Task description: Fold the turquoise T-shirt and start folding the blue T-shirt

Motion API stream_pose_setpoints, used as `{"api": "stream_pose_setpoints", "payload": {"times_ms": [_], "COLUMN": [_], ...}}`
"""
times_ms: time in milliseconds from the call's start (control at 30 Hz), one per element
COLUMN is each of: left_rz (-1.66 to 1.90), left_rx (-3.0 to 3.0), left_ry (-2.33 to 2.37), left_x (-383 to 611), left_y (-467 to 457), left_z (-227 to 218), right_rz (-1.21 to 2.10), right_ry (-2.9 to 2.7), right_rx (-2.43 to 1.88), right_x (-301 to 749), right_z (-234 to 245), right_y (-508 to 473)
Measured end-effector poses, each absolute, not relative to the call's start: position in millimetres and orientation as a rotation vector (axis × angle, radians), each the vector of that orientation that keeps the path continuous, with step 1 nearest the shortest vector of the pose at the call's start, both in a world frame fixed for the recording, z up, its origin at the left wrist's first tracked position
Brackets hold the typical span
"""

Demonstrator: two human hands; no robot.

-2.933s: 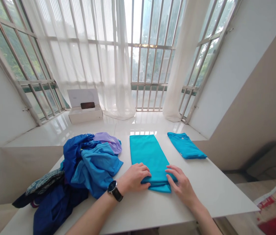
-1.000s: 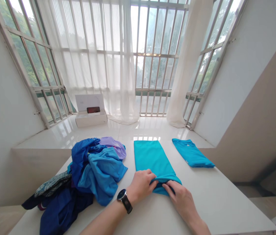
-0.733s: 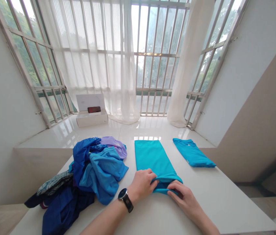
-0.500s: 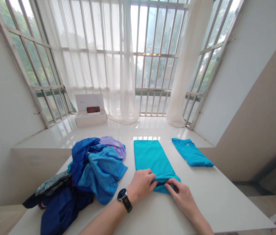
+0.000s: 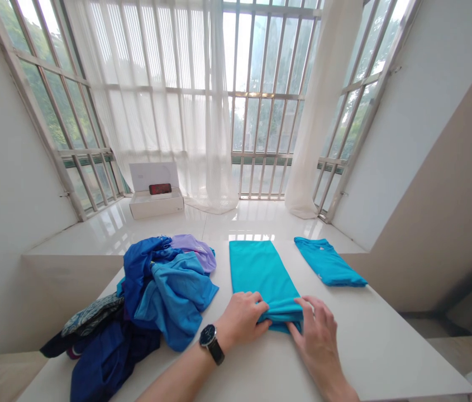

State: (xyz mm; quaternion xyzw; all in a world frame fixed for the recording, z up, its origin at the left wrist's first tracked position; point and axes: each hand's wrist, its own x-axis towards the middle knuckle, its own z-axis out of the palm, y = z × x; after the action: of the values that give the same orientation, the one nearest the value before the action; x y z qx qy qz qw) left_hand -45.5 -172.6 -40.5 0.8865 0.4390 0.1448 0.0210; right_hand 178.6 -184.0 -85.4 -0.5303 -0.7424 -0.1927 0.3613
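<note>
The long garment and folded shirt are plain turquoise. The pile is blue, with a lilac piece and perhaps a patterned cloth.

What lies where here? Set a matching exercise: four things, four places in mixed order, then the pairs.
1. teal garment
2. folded blue shirt
3. heap of clothes
4. white box

A. off the table, by the curtain
B. table's left side
C. table's far right
D. table's middle, left hand and right hand on its near end

Pairs: 1-D, 2-C, 3-B, 4-A
</note>
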Motion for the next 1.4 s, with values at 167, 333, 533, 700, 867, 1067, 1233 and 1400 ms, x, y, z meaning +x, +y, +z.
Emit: {"api": "stream_pose_setpoints", "payload": {"times_ms": [167, 333, 533, 700, 867, 1067, 1233, 1400], "left_rz": [0.467, 0.464, 0.434, 0.439, 0.448, 0.356, 0.283, 0.265], "left_rx": [2.748, 2.72, 2.679, 2.616, 2.537, 2.503, 2.473, 2.523], "left_ry": [1.333, 1.334, 1.335, 1.316, 1.136, 1.311, 1.433, 1.437], "left_x": [-45.1, -45.4, -43.1, -48.6, -65.1, -84.4, -90.8, -83.9], "left_y": [-172.3, -171.7, -169.6, -169.1, -167.5, -168.0, -170.4, -174.8], "left_z": [-44.0, -44.7, -48.4, -43.3, -27.2, -11.9, -7.6, -10.4], "right_rz": [-0.483, -0.251, -0.1, 0.16, 0.426, 0.482, 0.439, 0.372], "right_ry": [-2.152, -2.233, -2.374, -2.326, -2.247, -2.202, -2.185, -2.188], "right_rx": [-1.075, -1.01, -1.149, -1.145, -1.061, -1.094, -1.096, -1.102], "right_x": [174.8, 177.4, 171.3, 139.6, 133.5, 141.3, 140.5, 139.4], "right_z": [-80.0, -75.3, -59.1, -48.6, -58.4, -67.7, -72.0, -73.2], "right_y": [-182.6, -188.6, -198.4, -191.5, -179.9, -174.8, -172.0, -172.9]}}
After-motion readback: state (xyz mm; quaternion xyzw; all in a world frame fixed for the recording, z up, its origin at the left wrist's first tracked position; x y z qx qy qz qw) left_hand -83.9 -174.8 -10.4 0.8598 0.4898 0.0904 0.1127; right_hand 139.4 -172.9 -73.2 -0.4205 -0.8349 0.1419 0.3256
